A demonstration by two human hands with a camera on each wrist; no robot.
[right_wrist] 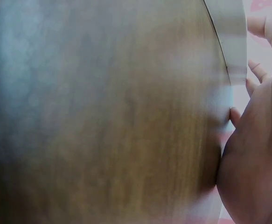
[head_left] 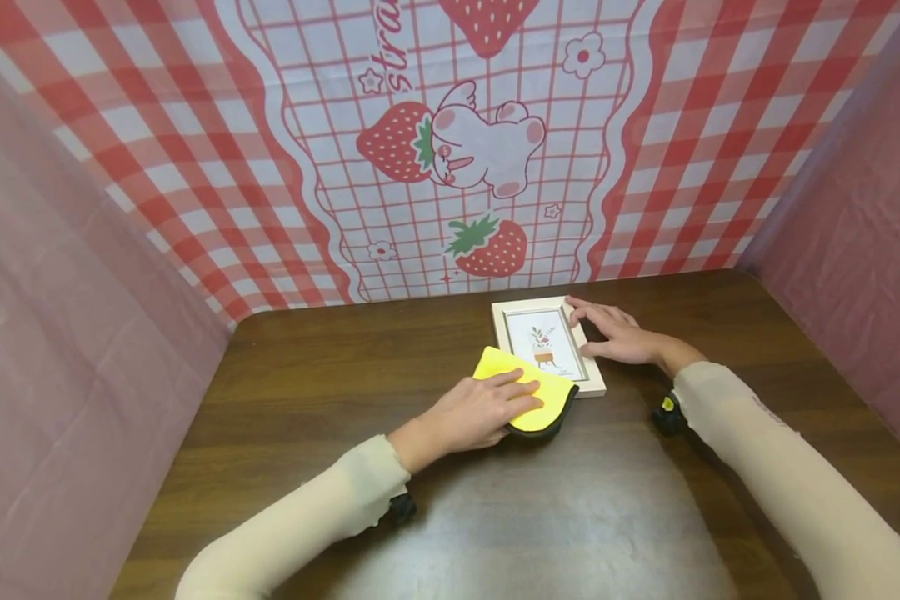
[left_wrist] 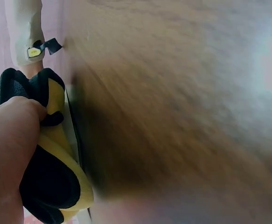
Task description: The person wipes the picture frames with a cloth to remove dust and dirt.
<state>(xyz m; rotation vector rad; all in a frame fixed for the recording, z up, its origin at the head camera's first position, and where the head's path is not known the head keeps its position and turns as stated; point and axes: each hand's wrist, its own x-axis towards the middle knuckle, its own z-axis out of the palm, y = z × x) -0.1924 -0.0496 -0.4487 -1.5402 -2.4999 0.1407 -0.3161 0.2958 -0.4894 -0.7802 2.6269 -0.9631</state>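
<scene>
A yellow cloth (head_left: 551, 404) with a dark underside and black edging lies folded across the lower left part of a cream picture frame (head_left: 501, 327). My left hand (head_left: 480, 410) holds the cloth, fingers spread over its yellow top. In the left wrist view the thumb presses into the bunched dark side of the cloth (left_wrist: 52, 179). The frame lies flat, its print (head_left: 543, 337) of a potted plant facing up. My right hand (head_left: 624, 337) rests along the frame's right edge, fingertips by the upper right corner and thumb lower down that side. The right wrist view shows those fingers beside the pale frame edge (right_wrist: 229, 39).
The brown wooden table (head_left: 330, 392) has a bright reflection near its front. A red-and-white strawberry-patterned cloth (head_left: 487, 150) hangs behind it, close to the frame's far end. Pink curtains (head_left: 67, 333) hang on both sides.
</scene>
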